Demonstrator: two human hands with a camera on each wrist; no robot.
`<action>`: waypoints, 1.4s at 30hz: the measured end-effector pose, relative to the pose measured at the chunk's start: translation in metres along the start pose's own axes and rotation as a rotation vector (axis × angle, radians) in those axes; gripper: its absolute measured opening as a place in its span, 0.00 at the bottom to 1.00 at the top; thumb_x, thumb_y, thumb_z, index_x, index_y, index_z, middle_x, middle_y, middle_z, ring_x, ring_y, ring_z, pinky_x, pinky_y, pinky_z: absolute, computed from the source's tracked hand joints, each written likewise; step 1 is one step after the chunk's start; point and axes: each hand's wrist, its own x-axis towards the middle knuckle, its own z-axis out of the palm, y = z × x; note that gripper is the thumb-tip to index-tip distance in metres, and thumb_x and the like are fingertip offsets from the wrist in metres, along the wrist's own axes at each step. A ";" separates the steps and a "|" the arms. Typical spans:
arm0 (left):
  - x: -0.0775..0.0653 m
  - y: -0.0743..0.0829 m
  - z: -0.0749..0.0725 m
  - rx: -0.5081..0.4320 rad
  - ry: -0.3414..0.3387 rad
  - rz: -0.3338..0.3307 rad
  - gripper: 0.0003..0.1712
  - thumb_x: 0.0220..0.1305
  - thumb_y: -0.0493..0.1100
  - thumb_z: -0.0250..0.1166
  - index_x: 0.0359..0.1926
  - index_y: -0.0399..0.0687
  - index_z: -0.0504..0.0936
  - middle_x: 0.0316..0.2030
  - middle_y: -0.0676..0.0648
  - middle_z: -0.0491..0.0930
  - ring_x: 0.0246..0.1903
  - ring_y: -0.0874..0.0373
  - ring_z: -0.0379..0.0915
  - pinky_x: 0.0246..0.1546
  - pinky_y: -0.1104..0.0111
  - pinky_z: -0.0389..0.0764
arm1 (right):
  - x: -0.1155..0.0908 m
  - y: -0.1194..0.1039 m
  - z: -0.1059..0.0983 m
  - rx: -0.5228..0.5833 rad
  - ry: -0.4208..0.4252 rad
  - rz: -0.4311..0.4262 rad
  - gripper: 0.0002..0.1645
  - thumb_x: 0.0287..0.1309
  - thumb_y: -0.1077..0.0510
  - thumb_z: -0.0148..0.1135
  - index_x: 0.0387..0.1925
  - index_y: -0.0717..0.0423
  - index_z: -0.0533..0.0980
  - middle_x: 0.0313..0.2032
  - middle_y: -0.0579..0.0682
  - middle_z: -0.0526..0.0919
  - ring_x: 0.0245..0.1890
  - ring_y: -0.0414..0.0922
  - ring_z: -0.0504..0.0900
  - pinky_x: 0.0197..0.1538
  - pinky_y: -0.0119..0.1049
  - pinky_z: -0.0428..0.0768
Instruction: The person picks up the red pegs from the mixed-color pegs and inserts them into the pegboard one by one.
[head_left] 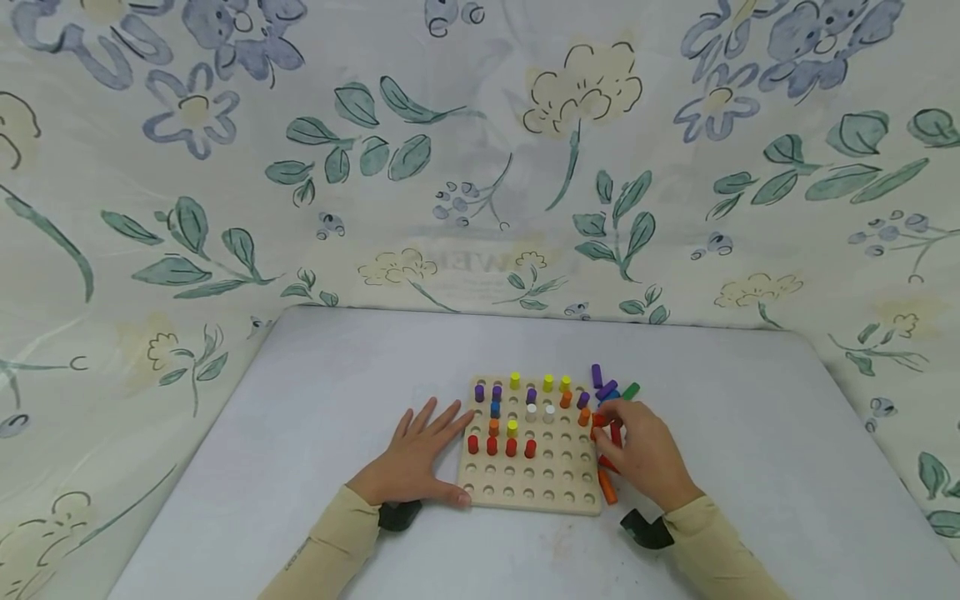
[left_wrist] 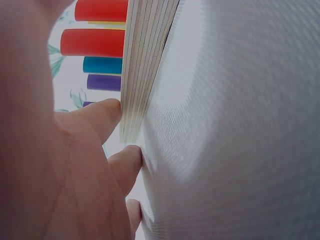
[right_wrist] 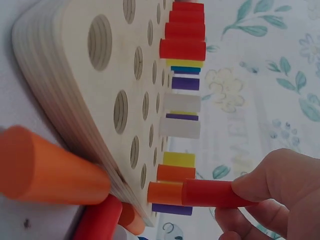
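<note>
A wooden pegboard (head_left: 538,483) with rows of round holes lies on the table, partly filled with coloured pegs. My left hand (head_left: 416,460) has its fingers spread, index fingertip and thumb against the board's left edge. At the right edge my right hand (head_left: 643,450) pinches a red peg (right_wrist: 210,193) between thumb and fingers. In the right wrist view that peg overlaps an orange peg (right_wrist: 165,192) standing in the board. Several red pegs (head_left: 511,447) stand in a row toward the front left, with two white pegs (right_wrist: 181,128) farther back.
Loose pegs lie along the board's right side: an orange peg (head_left: 607,487) near the front corner, a green peg (head_left: 632,390) and a purple peg (head_left: 596,376) toward the back. A flower-patterned cloth (head_left: 495,167) hangs behind the white table (head_left: 360,358).
</note>
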 end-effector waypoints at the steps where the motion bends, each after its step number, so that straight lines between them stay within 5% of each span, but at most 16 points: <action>1: 0.000 0.000 0.000 0.003 -0.001 -0.002 0.68 0.42 0.74 0.75 0.79 0.56 0.55 0.79 0.44 0.46 0.78 0.39 0.26 0.72 0.38 0.30 | 0.000 -0.001 0.000 0.006 0.001 -0.006 0.15 0.57 0.61 0.71 0.45 0.60 0.80 0.37 0.50 0.81 0.34 0.45 0.74 0.35 0.35 0.79; 12: -0.001 0.002 0.000 0.004 0.002 -0.010 0.68 0.42 0.75 0.75 0.79 0.56 0.55 0.79 0.45 0.46 0.78 0.39 0.27 0.72 0.38 0.30 | 0.000 -0.006 0.007 0.030 -0.011 -0.030 0.15 0.58 0.62 0.70 0.47 0.60 0.80 0.38 0.49 0.81 0.33 0.43 0.76 0.33 0.30 0.80; 42: -0.001 0.001 0.000 0.005 -0.003 -0.009 0.68 0.42 0.74 0.75 0.79 0.56 0.55 0.79 0.45 0.46 0.78 0.38 0.27 0.72 0.38 0.30 | -0.007 -0.028 0.021 0.015 -0.060 -0.073 0.10 0.57 0.60 0.73 0.40 0.51 0.80 0.37 0.43 0.81 0.37 0.39 0.79 0.42 0.38 0.84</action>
